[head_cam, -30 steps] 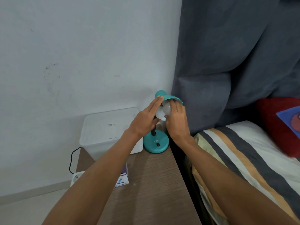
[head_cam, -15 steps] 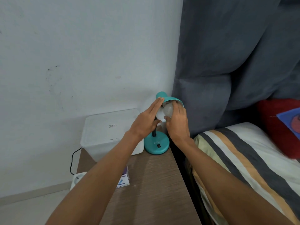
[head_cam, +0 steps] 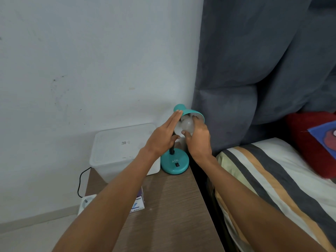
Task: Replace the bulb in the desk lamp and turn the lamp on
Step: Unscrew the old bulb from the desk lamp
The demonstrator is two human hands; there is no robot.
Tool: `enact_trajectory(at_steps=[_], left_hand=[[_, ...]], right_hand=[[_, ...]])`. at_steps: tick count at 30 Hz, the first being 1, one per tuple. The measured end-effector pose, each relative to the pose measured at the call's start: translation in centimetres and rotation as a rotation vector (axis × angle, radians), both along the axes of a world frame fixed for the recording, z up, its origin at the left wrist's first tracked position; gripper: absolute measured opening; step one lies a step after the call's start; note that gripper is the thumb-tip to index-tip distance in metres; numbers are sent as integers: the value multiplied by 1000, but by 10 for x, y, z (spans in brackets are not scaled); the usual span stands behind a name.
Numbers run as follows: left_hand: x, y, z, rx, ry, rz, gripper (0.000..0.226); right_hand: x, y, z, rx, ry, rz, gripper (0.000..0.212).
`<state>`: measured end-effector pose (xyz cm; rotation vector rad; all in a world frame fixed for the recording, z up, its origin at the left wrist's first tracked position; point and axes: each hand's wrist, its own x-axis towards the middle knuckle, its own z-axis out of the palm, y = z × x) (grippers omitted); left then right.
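A teal desk lamp stands at the far end of the wooden bedside table, its round base (head_cam: 174, 163) bearing a black switch. The teal shade (head_cam: 189, 112) tilts toward me. A white bulb (head_cam: 187, 125) sits in the shade's mouth. My right hand (head_cam: 198, 140) has its fingers wrapped around the bulb from the right. My left hand (head_cam: 163, 137) lies flat against the left side of the shade, fingers straight and thumb under it. The bulb's socket is hidden inside the shade.
A white lidded plastic box (head_cam: 123, 148) stands left of the lamp. A small purple and white carton (head_cam: 139, 202) lies under my left forearm. A black cable (head_cam: 81, 180) runs to a power strip (head_cam: 87, 201). A striped bed (head_cam: 272, 180) adjoins the table on the right.
My right hand has shifted around the bulb, and more of the bulb shows between both hands. The left hand stays pressed on the shade.
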<state>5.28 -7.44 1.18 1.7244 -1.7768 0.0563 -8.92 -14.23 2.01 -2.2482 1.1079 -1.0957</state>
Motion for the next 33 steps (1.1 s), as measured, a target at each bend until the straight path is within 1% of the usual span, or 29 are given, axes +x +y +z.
enact_trajectory(at_steps=[2, 3, 5, 8, 10, 12, 14, 16, 18, 22, 26, 30, 33], left_hand=[[0, 0, 1, -3, 0, 1, 93], [0, 1, 1, -5, 0, 4, 93], [-1, 1, 1, -5, -8, 12, 94], [0, -1, -1, -13, -21, 2, 95], [0, -1, -1, -11, -20, 7, 95], [0, -1, -1, -8, -12, 10, 94], [0, -1, -1, -9, -14, 9, 94], [-1, 0, -2, -7, -10, 9, 95], [-2, 0, -2, -4, -4, 11, 95], [-3, -1, 0, -3, 0, 17, 94], [-1, 1, 0, -11, 10, 14, 91], [0, 1, -2, -17, 1, 10, 93], [-1, -1, -3, -10, -5, 17, 94]], right_hand=[[-2, 0, -1, -157, 100, 37, 71], [-2, -1, -1, -201, 124, 46, 73], [-3, -1, 0, -139, 107, 48, 71], [0, 0, 4, 62, -14, 29, 64], [0, 0, 8, 140, -76, 14, 64], [-1, 1, 9, 96, -61, 27, 63], [-2, 2, 8, -37, 29, 42, 64], [-3, 2, 3, -154, 109, 45, 71], [-2, 2, 0, -118, 93, 17, 72], [4, 4, 1, 3, 44, -26, 64], [1, 0, -1, -29, 65, 30, 69], [-2, 0, -1, -21, 44, 28, 63], [-2, -1, 0, -76, 102, 7, 71]])
